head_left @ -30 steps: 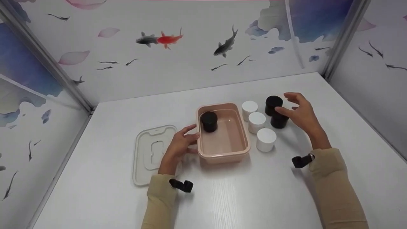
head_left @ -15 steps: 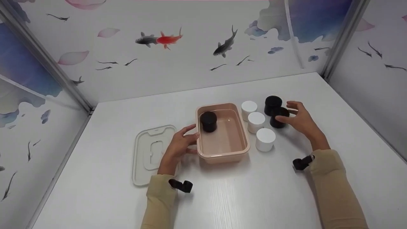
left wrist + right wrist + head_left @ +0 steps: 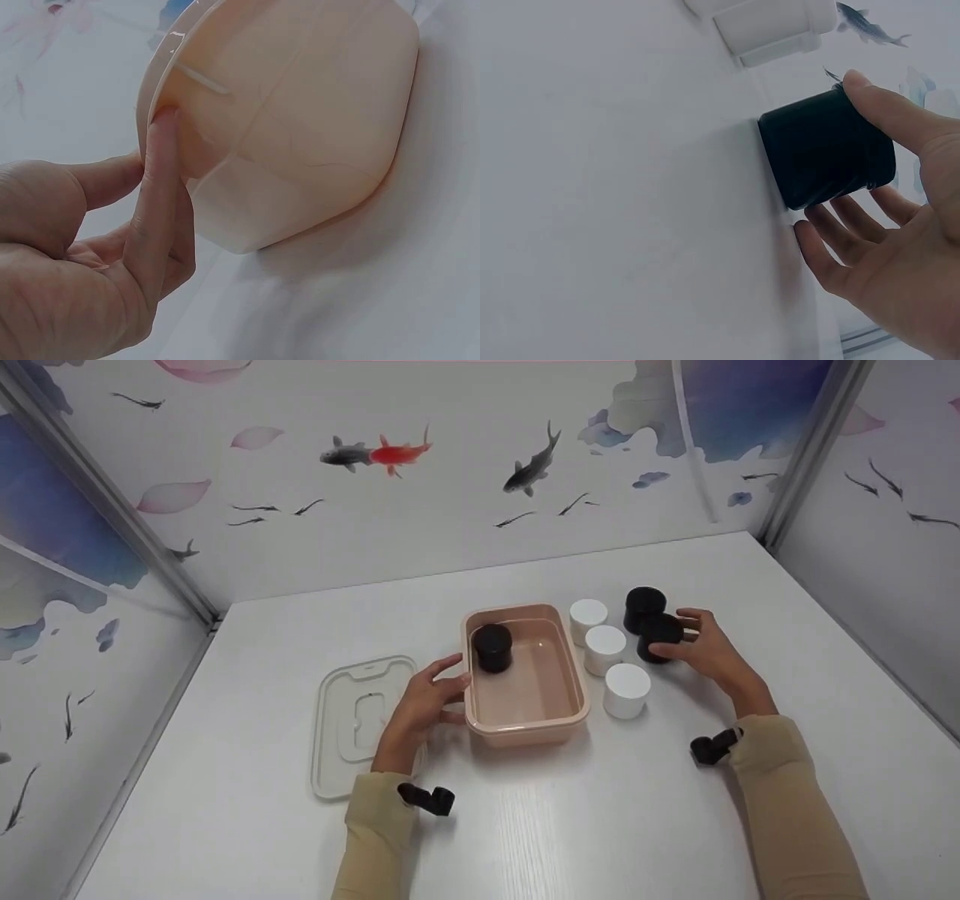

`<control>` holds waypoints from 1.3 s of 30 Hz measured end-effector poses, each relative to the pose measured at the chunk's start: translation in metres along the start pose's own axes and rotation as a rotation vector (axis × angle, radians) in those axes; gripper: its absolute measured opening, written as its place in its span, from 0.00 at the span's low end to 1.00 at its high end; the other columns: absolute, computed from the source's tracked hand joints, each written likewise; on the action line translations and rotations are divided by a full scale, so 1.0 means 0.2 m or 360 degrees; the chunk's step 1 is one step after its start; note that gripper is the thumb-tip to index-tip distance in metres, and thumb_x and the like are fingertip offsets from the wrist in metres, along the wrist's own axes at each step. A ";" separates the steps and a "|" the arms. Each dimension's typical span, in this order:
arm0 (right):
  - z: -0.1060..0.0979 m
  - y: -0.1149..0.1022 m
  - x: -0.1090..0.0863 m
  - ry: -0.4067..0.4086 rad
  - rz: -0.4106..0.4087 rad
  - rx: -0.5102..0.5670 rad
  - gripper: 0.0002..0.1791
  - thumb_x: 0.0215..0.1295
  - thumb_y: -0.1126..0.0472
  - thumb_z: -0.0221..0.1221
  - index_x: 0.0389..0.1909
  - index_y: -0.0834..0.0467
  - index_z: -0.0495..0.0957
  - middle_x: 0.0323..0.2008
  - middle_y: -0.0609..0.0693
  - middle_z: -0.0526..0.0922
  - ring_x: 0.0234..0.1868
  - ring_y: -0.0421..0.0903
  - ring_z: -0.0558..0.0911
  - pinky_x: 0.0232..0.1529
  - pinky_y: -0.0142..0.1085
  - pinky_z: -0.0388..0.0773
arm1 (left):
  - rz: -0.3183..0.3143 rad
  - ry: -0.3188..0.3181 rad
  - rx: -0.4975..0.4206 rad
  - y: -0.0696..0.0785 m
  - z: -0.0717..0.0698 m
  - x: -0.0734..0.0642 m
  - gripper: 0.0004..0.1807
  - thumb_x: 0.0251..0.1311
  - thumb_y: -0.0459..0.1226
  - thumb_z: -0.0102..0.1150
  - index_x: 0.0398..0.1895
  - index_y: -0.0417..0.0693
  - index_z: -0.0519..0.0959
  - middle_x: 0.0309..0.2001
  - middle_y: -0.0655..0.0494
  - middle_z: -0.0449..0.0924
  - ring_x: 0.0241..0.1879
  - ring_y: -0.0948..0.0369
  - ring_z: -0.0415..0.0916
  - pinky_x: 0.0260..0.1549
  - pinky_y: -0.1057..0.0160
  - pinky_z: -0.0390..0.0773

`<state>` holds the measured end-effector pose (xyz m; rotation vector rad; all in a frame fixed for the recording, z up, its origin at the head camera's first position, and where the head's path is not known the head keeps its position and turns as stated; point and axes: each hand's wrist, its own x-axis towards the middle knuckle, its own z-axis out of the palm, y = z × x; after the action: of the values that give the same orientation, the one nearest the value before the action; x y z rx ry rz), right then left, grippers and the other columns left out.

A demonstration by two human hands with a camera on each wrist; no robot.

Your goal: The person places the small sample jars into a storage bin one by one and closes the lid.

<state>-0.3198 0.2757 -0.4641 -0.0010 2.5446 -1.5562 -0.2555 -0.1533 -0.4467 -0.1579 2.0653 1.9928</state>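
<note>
In the head view, my left hand holds the left rim of a pink plastic box. The left wrist view shows its thumb and fingers at the box's rim, one finger pressed beneath it. A black lidded jar stands upright inside the box. To the right, my right hand holds another black jar, thumb on one side and fingers on the other. That jar sits on the table in the right wrist view. Just behind it stands a third black jar.
Three white jars, the back one, the middle one and the front one, stand between the box and the black jars. A pale grey lid lies flat left of the box. Printed panels border the white table.
My right hand has come down and closed in around the nearer black jar, thumb against its side. The left hand and the box have stayed in place.
</note>
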 end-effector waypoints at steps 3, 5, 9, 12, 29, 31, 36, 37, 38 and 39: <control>0.00 0.00 0.00 -0.0006 -0.0004 0.0019 0.59 0.62 0.49 0.69 0.78 0.63 0.39 0.78 0.68 0.48 0.77 0.65 0.56 0.76 0.56 0.58 | 0.0001 -0.0005 -0.0021 0.00 0.00 0.00 0.31 0.70 0.40 0.58 0.75 0.53 0.64 0.61 0.36 0.78 0.56 0.44 0.82 0.33 0.58 0.88; 0.00 0.00 0.01 -0.0006 -0.0004 0.0020 0.58 0.62 0.50 0.69 0.78 0.64 0.40 0.78 0.68 0.49 0.77 0.64 0.57 0.76 0.55 0.58 | 0.0005 -0.0006 -0.0014 0.01 0.00 0.00 0.30 0.71 0.40 0.58 0.75 0.53 0.64 0.62 0.37 0.78 0.56 0.44 0.82 0.33 0.58 0.88; 0.00 0.00 0.01 -0.0007 -0.0018 0.0003 0.57 0.62 0.51 0.69 0.78 0.65 0.41 0.77 0.69 0.50 0.77 0.65 0.57 0.76 0.56 0.58 | 0.0002 -0.0005 -0.0003 0.01 0.01 0.00 0.30 0.71 0.40 0.57 0.75 0.52 0.64 0.63 0.37 0.77 0.57 0.44 0.81 0.34 0.58 0.88; 0.00 0.00 0.01 -0.0009 -0.0025 0.0000 0.56 0.62 0.51 0.69 0.78 0.65 0.41 0.77 0.70 0.51 0.76 0.65 0.57 0.75 0.56 0.59 | -0.0007 -0.0001 -0.0009 0.01 0.01 0.00 0.30 0.71 0.39 0.57 0.75 0.52 0.64 0.62 0.37 0.77 0.57 0.44 0.81 0.34 0.57 0.88; -0.04 -0.14 -0.03 -0.0046 -0.0057 -0.0008 0.57 0.64 0.44 0.67 0.79 0.59 0.39 0.77 0.68 0.50 0.76 0.64 0.58 0.74 0.57 0.61 | -0.0004 0.0011 -0.0006 0.01 0.00 0.00 0.30 0.69 0.41 0.59 0.74 0.55 0.66 0.59 0.37 0.80 0.56 0.46 0.82 0.33 0.59 0.88; -0.04 -0.16 -0.04 -0.0046 -0.0078 0.0001 0.56 0.65 0.46 0.66 0.80 0.57 0.39 0.77 0.68 0.51 0.76 0.64 0.59 0.74 0.57 0.61 | -0.0010 0.0009 -0.0004 0.01 0.00 0.01 0.30 0.69 0.40 0.60 0.74 0.55 0.66 0.59 0.37 0.80 0.55 0.46 0.83 0.33 0.59 0.88; -0.03 -0.25 -0.09 -0.0031 -0.0174 -0.0020 0.52 0.67 0.47 0.64 0.80 0.54 0.41 0.74 0.67 0.58 0.74 0.64 0.62 0.72 0.60 0.62 | -0.0023 0.0013 0.0011 0.01 0.00 0.01 0.31 0.69 0.40 0.60 0.74 0.55 0.65 0.59 0.37 0.80 0.54 0.47 0.83 0.33 0.58 0.88; -0.03 -0.27 -0.11 -0.0029 -0.0198 -0.0028 0.51 0.67 0.47 0.64 0.80 0.54 0.42 0.73 0.67 0.59 0.74 0.64 0.63 0.72 0.60 0.62 | -0.0022 0.0015 0.0015 0.01 0.00 0.00 0.31 0.69 0.40 0.60 0.74 0.54 0.65 0.59 0.37 0.80 0.54 0.47 0.83 0.34 0.57 0.88; -0.02 -0.30 -0.12 -0.0023 -0.0220 -0.0043 0.50 0.67 0.47 0.64 0.80 0.54 0.43 0.72 0.67 0.60 0.73 0.64 0.64 0.72 0.61 0.62 | -0.0022 0.0018 0.0017 0.01 0.00 0.00 0.31 0.69 0.40 0.60 0.74 0.54 0.65 0.60 0.37 0.80 0.53 0.47 0.84 0.34 0.57 0.88; -0.02 -0.32 -0.13 -0.0019 -0.0241 -0.0054 0.50 0.68 0.46 0.63 0.80 0.54 0.44 0.71 0.67 0.61 0.73 0.64 0.64 0.71 0.61 0.62 | -0.0021 0.0022 0.0018 0.01 0.00 0.00 0.31 0.69 0.40 0.60 0.74 0.54 0.65 0.60 0.37 0.80 0.53 0.48 0.84 0.35 0.57 0.88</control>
<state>-0.2996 0.2517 -0.4026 -0.2113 2.6160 -1.5582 -0.2563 -0.1522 -0.4446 -0.1831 2.0779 1.9778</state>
